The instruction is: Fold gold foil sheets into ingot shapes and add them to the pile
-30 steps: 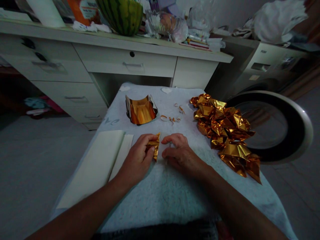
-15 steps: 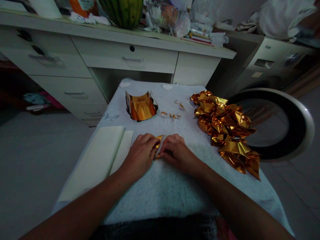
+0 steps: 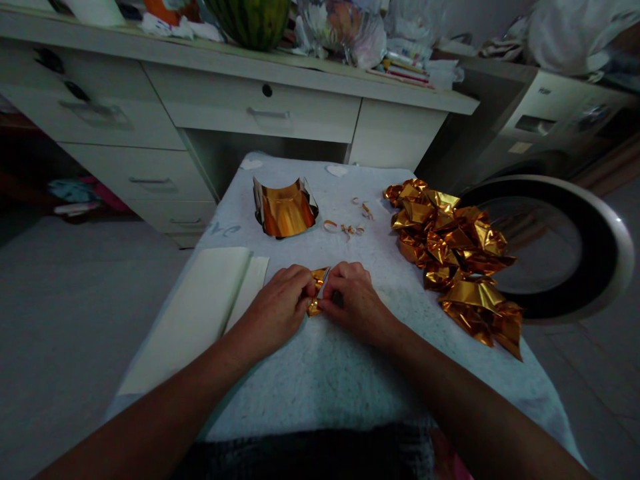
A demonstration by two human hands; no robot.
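Between my two hands is a small piece of gold foil paper [image 3: 313,308], shiny gold with a pale edge showing. My left hand [image 3: 285,300] has its fingers closed on the left side of the foil. From the right, my right hand [image 3: 350,293] pinches its near edge with thumb and fingertips. Most of the foil is covered by the fingers. Beyond the hands stands a curved stack of gold foil sheets [image 3: 286,212]. To the right lies a pile of folded gold foil pieces [image 3: 445,240].
Cream paper [image 3: 200,313] lies folded at the left of the cloth-covered table [image 3: 340,380]. Thin gold foil scraps [image 3: 350,230] lie past my hands. A white desk [image 3: 300,113] with a watermelon [image 3: 253,23] stands behind. The open washing machine door [image 3: 607,247] is on the right.
More of the gold foil shows between my hands, and its surface looks more creased. My fingers have shifted slightly on it. The whole view has tilted a little.
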